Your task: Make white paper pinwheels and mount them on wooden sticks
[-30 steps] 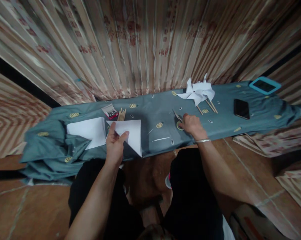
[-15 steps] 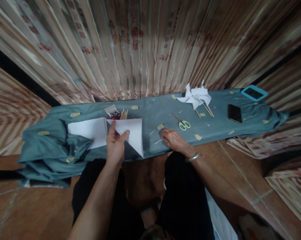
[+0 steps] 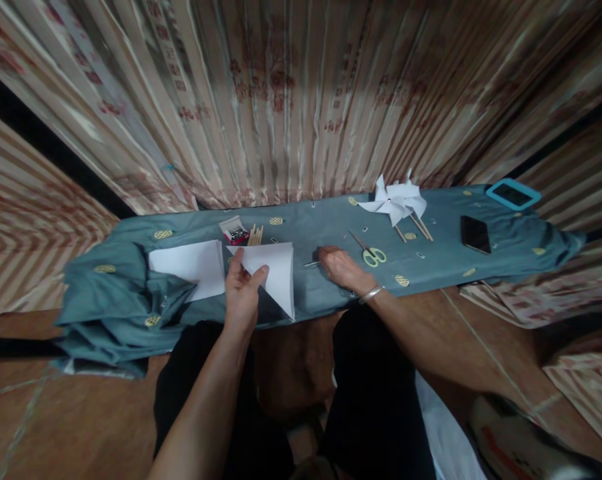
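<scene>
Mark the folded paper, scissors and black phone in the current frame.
Folded paper (image 3: 281, 271): head view, on its white upper face.
Scissors (image 3: 365, 249): head view, where blades meet handles.
Black phone (image 3: 475, 234): head view, middle of its dark upper face.

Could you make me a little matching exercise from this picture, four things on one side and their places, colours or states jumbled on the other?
Things:
1. Scissors
2. Left hand
3. Phone
4. Box

Descriptions:
A. Open, beside a bunch of sticks
B. Black, lying near the blue-rimmed device
C. Green-handled, lying on the cloth
D. Holding folded paper

Right pairs: 1-C, 2-D, 3-B, 4-A
</scene>
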The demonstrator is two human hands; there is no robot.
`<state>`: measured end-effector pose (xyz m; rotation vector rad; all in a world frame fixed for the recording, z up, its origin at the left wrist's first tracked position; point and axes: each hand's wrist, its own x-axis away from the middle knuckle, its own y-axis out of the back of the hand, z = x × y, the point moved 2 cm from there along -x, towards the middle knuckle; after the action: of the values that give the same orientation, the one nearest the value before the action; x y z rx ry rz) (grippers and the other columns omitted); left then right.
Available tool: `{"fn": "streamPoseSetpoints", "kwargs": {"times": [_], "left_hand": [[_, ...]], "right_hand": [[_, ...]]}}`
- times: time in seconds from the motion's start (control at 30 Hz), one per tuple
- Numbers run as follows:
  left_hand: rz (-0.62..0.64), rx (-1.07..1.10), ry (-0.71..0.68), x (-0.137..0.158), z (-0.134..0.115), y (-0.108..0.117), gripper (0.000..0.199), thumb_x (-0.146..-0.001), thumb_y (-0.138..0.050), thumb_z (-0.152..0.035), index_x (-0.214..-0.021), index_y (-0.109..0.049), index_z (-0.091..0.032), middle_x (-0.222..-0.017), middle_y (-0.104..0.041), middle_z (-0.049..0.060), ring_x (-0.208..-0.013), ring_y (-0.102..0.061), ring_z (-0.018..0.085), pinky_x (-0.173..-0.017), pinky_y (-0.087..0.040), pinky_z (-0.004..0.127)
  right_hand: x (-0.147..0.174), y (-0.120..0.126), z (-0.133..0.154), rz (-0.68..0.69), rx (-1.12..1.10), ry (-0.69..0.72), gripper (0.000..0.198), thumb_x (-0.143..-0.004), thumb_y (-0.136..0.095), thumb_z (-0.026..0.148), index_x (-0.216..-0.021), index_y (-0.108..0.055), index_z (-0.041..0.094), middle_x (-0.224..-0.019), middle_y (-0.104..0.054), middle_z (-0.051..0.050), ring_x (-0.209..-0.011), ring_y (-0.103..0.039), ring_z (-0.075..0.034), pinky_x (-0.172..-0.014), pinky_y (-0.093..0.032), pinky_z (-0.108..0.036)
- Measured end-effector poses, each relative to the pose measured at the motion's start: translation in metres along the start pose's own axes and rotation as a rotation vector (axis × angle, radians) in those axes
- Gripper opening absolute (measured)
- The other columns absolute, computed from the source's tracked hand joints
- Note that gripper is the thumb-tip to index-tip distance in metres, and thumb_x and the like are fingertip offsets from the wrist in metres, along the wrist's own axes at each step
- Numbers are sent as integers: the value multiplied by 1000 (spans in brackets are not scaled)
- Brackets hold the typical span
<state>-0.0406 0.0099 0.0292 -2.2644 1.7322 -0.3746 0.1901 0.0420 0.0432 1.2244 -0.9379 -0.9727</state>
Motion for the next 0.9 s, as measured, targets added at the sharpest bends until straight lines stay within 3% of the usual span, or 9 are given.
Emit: {"fn": "streamPoseSetpoints", "kwargs": {"times": [0.1,0.17,0.27,0.33,0.43,0.57,0.67,0.8,0.9], "left_hand": [[24,11,17,2,0,-2,76,-62,-81,-28,-133,-53,-24,-131,-61,9,-119,-59,22,-104,-45,36],[42,35,43,4,-1,-4,75,-61,-82,-28,-131,-55,-24,-130,-62,9,-119,-59,22,-104,-46,36],[80,70,82,7,-2,-10,71,-62,-81,-29,-129,-58,-24,-131,-62,9,-119,-59,24,-103,-46,37],[115,76,92,8,-2,-15,70,-63,-81,-30,-129,-58,-26,-135,-60,9,-121,-58,25,-103,-46,38],[161,71,74,10,2,-21,75,-62,-80,-27,-133,-55,-29,-142,-55,8,-127,-54,24,-104,-45,37],[174,29,69,10,11,-24,90,-59,-81,-24,-141,-45,-31,-136,-59,8,-122,-57,23,-103,-45,37],[171,-16,96,8,18,-24,98,-58,-82,-26,-146,-37,-28,-136,-58,11,-121,-58,24,-103,-46,38],[134,-122,106,8,20,-24,99,-68,-79,-40,-151,-25,-28,-156,-32,17,-132,-49,29,-104,-45,42],[166,-406,-149,11,10,-25,97,-74,-74,-45,-153,-20,-28,-162,-17,15,-145,-30,32,-113,-34,48]], "right_hand": [[10,18,-41,-93,39,-173,33,-86,-38,1,-101,-67,5,-104,-68,-23,-103,-61,-27,-93,-44,-37],[19,31,-61,-181,58,-284,36,-86,-37,2,-109,-64,0,-120,-60,-30,-113,-57,-33,-100,-40,-46],[26,38,-57,-288,-2,-333,41,-91,-43,16,-130,-56,7,-140,-50,-25,-124,-52,-33,-101,-41,-48],[26,32,-33,-331,-477,-241,42,-93,-49,33,-130,-56,14,-128,-63,-17,-111,-61,-27,-93,-49,-41],[19,10,10,-164,-1200,-206,51,-87,-56,51,-125,-60,16,-105,-72,-11,-89,-68,-20,-69,-54,-29],[8,-12,34,-74,-1628,-298,53,-71,-74,46,-114,-64,17,-83,-71,-2,-67,-63,-12,-58,-49,-22],[0,-19,27,-89,-1671,-274,51,-61,-80,39,-105,-66,16,-70,-69,2,-58,-58,-10,-56,-45,-21],[-3,-24,6,-257,-1524,-278,44,-65,-74,39,-102,-66,15,-68,-69,2,-57,-57,-11,-58,-45,-24],[-1,-27,-6,-359,-1318,-299,40,-73,-66,39,-106,-66,17,-71,-71,1,-60,-59,-13,-61,-46,-25]]}}
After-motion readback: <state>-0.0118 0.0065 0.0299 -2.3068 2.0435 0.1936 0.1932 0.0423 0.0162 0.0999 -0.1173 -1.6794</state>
